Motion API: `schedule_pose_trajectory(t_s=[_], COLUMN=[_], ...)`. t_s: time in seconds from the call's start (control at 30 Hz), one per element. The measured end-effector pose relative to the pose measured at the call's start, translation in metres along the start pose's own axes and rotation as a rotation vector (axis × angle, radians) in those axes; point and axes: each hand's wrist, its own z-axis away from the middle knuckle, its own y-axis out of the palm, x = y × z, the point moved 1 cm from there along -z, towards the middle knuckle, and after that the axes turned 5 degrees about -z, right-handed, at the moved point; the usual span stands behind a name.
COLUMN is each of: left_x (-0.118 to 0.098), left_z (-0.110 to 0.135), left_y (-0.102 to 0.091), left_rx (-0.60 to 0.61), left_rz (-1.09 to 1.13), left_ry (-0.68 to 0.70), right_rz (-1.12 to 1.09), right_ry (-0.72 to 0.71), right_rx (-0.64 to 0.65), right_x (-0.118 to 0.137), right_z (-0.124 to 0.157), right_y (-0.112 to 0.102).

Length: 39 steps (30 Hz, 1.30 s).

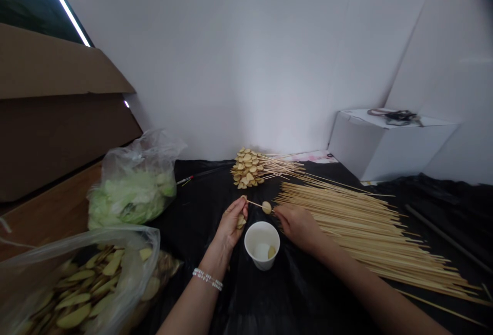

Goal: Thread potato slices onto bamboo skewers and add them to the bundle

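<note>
While the left hand clenches a stiff, light bamboo skewer, the right hand reaches a soft, slippery-looking potato slice — its fingers' grip unclear, the slice probably best taken by the edge

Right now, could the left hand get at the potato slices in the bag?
Probably yes. The bag's clear plastic flap lies just beside the left hand, with only black sheeting between them. But that hand is holding a skewer, and the flap partly covers the potato slices.
</note>
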Motion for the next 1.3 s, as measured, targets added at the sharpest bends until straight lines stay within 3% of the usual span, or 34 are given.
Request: schedule_pose_trajectory(t_s=[0.47,0.7,0.93,1.17,1.3], left_x=[0.0062,0.0052,0.0081,0.0069,0.008], left_z=[0.0005,-0.0003,-0.0011,0.0016,0.002], left_y=[0.0029,0.0014,-0.0007,0.0021,0.0032], left_rx=[-0.093,-0.054,-0.003,-0.003,-0.016], left_rz=[-0.034,-0.064,-0.098,-0.153,-0.159], left_ry=[0.074,0.063,0.061,0.082,0.083], right_rz=[0.154,0.089,0.059,0.038,0.079], right_ry=[-0.021,0.021,0.026,0.063,0.076], right_rx=[-0.093,0.031,-0.016,0.086,0.05], right_x=[-0.0009,-0.0021,0.0003,0.0025,0.0032], right_z=[0.0016,-0.0006,-0.0008,-0.0004,-0.0007], right_y=[0.0019,0.0048,0.0034,0.004,0.0025])
